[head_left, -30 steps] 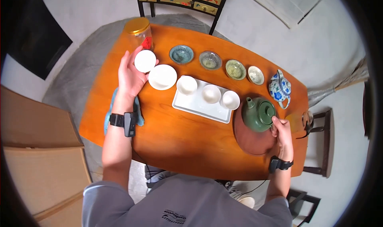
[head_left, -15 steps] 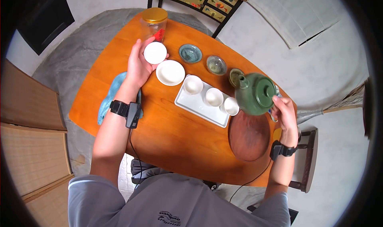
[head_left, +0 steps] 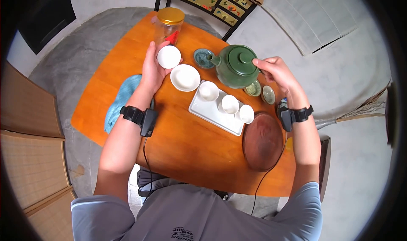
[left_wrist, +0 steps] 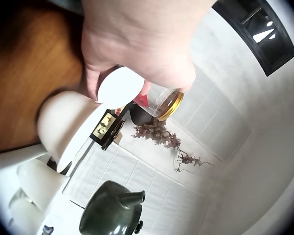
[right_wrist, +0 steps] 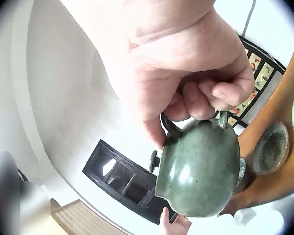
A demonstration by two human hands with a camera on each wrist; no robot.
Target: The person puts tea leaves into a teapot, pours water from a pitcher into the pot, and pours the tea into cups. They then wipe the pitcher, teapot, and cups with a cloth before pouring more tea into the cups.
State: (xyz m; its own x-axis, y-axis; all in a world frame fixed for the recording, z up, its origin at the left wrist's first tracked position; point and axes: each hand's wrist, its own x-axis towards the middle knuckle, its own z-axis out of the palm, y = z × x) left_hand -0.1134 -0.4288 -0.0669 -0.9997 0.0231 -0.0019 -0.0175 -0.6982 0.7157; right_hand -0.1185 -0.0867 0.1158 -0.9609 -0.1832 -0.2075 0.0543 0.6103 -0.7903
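Note:
My right hand [head_left: 277,73] grips the side handle of a green teapot [head_left: 237,69], thumb up by its lid. The pot hangs raised over the far side of the table, spout toward the left. In the right wrist view the fingers curl round the handle above the pot's body [right_wrist: 198,169]. At the left, my left hand [head_left: 151,71] holds a small round white lid [head_left: 169,56] by its edge. Just beside it stands a flared white bowl [head_left: 185,77]. In the left wrist view the lid [left_wrist: 120,87] overlaps the bowl's rim.
A white tray [head_left: 207,111] carries three white cups. Right of it lies a round reddish-brown board [head_left: 263,141]. Behind are small glazed bowls, one blue-green [head_left: 202,59], partly covered by the teapot. A gold-lidded jar [head_left: 170,18] and a blue cloth [head_left: 125,99] are at the left.
My right hand has lifted the green teapot off the reddish-brown board and carried it left and away from me, over the glazed bowls. The left hand keeps the white lid beside the bowl.

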